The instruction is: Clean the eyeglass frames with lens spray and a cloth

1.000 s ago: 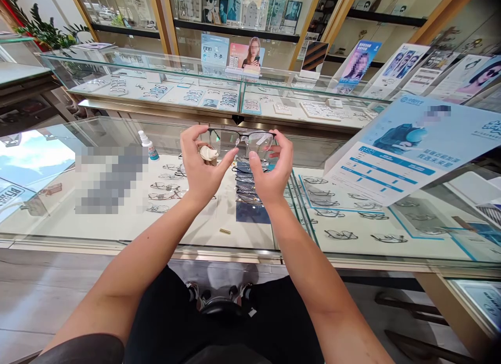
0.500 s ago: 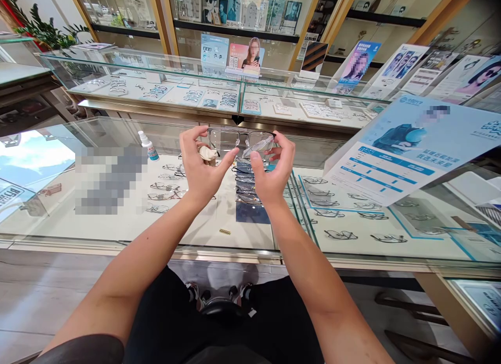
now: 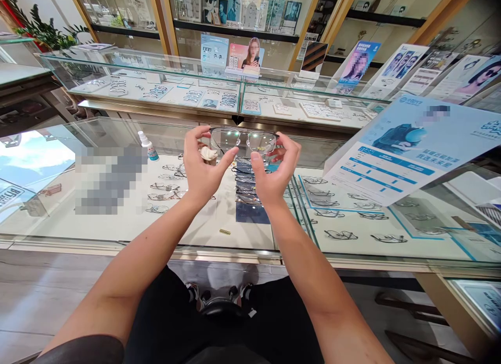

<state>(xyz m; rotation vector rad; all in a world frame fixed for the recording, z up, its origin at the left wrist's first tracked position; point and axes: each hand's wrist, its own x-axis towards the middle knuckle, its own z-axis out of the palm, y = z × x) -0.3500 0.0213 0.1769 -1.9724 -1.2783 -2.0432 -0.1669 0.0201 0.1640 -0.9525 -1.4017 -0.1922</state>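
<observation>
I hold a pair of dark-rimmed glasses (image 3: 243, 140) up in front of me, above a glass display counter (image 3: 117, 238). My left hand (image 3: 203, 165) grips the frame's left end, thumb under the left lens, and also keeps a small crumpled cloth (image 3: 208, 153) tucked in its fingers. My right hand (image 3: 274, 168) grips the right end, thumb under the right lens, which carries faint printed lettering.
A small spray bottle (image 3: 147, 145) with a blue label stands on the counter to the left. Several glasses lie inside the case below. A tilted blue-and-white poster stand (image 3: 407, 150) rises at the right. A second glass counter (image 3: 235, 87) and wall shelves lie behind.
The glasses have tilted so both lenses now face me more squarely and catch light. Both hands shifted slightly right and stayed on the frame.
</observation>
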